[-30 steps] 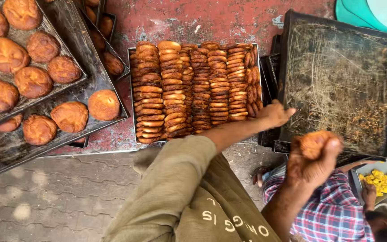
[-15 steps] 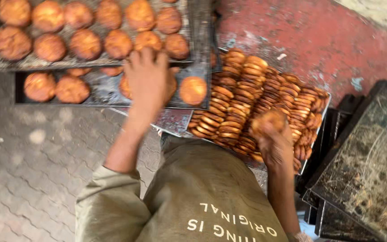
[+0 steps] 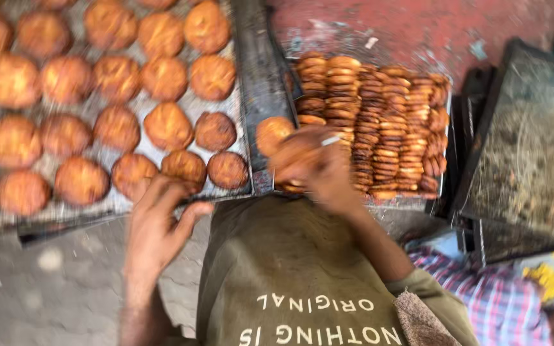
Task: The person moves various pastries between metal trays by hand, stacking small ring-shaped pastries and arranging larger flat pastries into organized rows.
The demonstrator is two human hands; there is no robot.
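My right hand (image 3: 325, 176) is shut on a round brown bun (image 3: 290, 154), held over the left end of a tray of stacked ring-shaped biscuits (image 3: 386, 128); motion blurs it. A second bun (image 3: 270, 131) sits just beyond my fingers. My left hand (image 3: 158, 221) lies at the near edge of a big metal tray (image 3: 254, 96) filled with several rows of round brown buns. Its spread fingers touch the bun (image 3: 133, 174) at that edge. My olive shirt fills the lower middle.
A dark baking tray (image 3: 533, 141) holding only crumbs stands to the right on stacked trays. Another person's checked sleeve (image 3: 476, 282) and a small dish of yellow bits (image 3: 546, 275) are at lower right. Grey paving lies at lower left, a red floor at the top.
My left hand has pulled back from over the bun tray to its near edge. My right hand has carried its bun leftward to the biscuit tray's left end. The view shifted.
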